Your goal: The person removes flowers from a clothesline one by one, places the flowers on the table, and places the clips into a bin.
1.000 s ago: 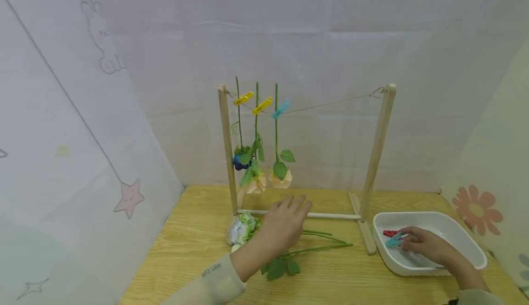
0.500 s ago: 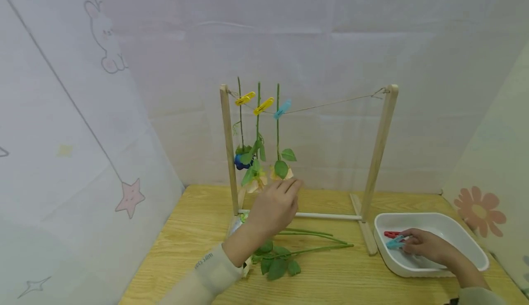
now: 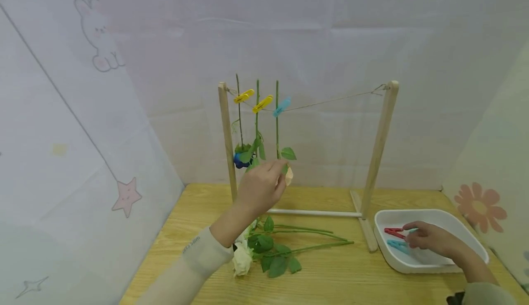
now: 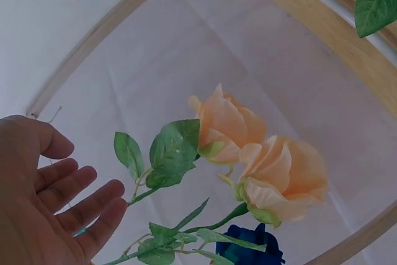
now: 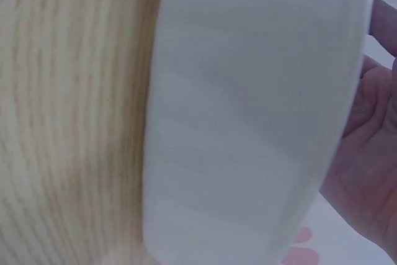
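My left hand point(image 3: 261, 186) is raised in front of the hanging flowers. In the left wrist view its thumb and loosely bent fingers are spread apart beside a leafy stem, holding nothing. Two peach roses point(image 4: 285, 178) and a blue flower point(image 3: 241, 160) hang upside down, their stems clipped to a string by two yellow clothespins point(image 3: 262, 104) and a blue clothespin point(image 3: 282, 107). My right hand point(image 3: 434, 240) is in the white basin point(image 3: 450, 268), fingertips right at a red clothespin point(image 3: 394, 232) and a loose light-blue clothespin point(image 3: 398, 245); whether it pinches one I cannot tell.
The string point(image 3: 334, 101) runs between two wooden posts point(image 3: 379, 149) joined by a white bar point(image 3: 318, 213) low down. A white rose point(image 3: 242, 259) and several green stems point(image 3: 318, 248) lie on the wooden table point(image 3: 330, 282) in front.
My left hand has moved up and left from over the table to the hanging peach roses. My right hand has shifted slightly right, off the light-blue clothespin it was touching.
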Action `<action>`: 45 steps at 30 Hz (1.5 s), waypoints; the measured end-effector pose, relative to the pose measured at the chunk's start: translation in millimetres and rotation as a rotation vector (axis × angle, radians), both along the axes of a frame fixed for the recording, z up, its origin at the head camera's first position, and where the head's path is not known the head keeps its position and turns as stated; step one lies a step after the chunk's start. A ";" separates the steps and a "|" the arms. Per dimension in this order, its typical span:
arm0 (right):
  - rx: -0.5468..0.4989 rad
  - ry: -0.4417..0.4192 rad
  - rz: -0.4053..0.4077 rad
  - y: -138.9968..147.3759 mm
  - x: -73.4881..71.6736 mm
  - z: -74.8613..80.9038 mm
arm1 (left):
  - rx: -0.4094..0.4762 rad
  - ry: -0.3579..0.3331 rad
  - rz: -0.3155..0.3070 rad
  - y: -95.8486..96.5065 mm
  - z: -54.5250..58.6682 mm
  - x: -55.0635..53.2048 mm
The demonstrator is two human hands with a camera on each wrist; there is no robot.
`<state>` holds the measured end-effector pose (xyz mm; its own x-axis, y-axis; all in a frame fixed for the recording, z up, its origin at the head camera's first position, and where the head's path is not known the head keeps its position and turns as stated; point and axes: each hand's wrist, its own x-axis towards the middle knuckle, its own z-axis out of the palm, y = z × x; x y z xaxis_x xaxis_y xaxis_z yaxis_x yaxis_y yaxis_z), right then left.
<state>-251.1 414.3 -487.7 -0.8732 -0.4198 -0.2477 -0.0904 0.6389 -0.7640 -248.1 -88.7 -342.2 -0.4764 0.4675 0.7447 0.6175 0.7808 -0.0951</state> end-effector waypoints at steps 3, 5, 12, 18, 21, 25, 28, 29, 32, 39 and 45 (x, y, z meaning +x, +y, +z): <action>0.004 0.023 0.007 -1.1 -0.3 8.2 | 0.047 -0.036 0.026 -4.2 3.6 -5.0; 0.014 0.051 0.016 -2.6 0.7 13.8 | 0.083 -0.056 0.041 -6.4 6.1 -8.1; 0.082 0.098 -0.043 -16.7 4.7 44.8 | 0.155 -0.089 0.043 -9.8 19.8 -17.7; 0.092 0.206 -0.033 -33.7 1.7 73.0 | 0.191 -0.131 0.044 -12.6 29.3 -25.7; 0.090 0.259 -0.015 -40.8 -1.7 87.8 | 0.209 -0.171 0.033 -13.9 32.8 -28.7; 0.075 0.311 0.021 -52.9 -4.5 113.1 | 0.239 -0.219 0.013 -13.9 38.1 -32.1; 0.068 0.361 0.058 -64.9 -6.6 129.0 | 0.296 -0.265 -0.009 -13.7 41.5 -34.0; 0.072 0.376 0.067 -69.4 -6.9 133.5 | 0.321 -0.279 -0.021 -13.5 42.4 -34.9; 0.106 0.435 0.088 -83.3 -5.8 147.2 | 0.418 -0.338 -0.056 -13.5 44.2 -39.5; 0.137 0.520 0.126 -117.1 -2.6 181.8 | 0.606 -0.532 -0.100 -15.4 50.2 -49.6; 0.131 0.526 0.149 -137.9 -6.3 207.1 | 0.660 -0.666 -0.155 -16.6 53.7 -53.7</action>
